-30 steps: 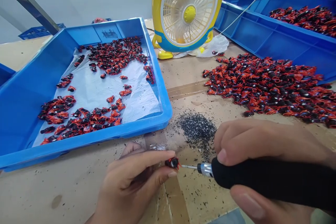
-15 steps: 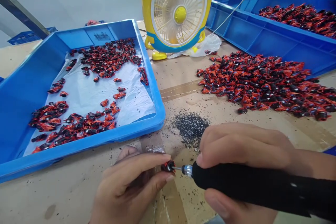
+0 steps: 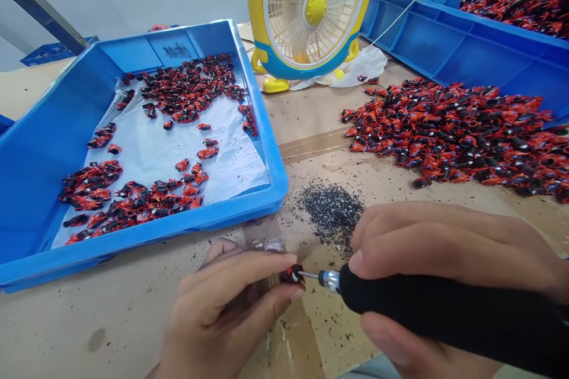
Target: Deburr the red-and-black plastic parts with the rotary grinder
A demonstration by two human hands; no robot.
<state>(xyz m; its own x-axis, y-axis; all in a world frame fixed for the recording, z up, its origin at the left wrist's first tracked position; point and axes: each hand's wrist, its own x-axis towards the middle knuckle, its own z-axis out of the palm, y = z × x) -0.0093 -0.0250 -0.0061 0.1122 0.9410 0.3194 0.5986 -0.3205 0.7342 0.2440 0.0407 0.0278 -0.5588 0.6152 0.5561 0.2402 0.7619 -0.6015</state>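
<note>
Between thumb and forefinger, my left hand point(image 3: 235, 305) pinches a small red-and-black plastic part point(image 3: 292, 274), its round end facing right. My right hand point(image 3: 444, 254) is wrapped round a black electric screwdriver point(image 3: 427, 308) lying nearly level. The thin metal bit of the screwdriver reaches the round end of the part; how far it goes in is hard to see. Just beyond the hands lies a heap of black shavings point(image 3: 333, 210) on the tabletop.
A blue tray point(image 3: 273, 180) at left holds a white sheet and many similar parts. A loose pile of parts point(image 3: 457, 133) lies at right, before another blue bin point(image 3: 427, 47). A yellow fan point(image 3: 316, 9) stands at the back. Brown tape point(image 3: 306, 148) crosses the table.
The whole scene has shifted slightly right and up in the view. Both hands keep their hold on the small part and the screwdriver, with the bit still at the part's end.
</note>
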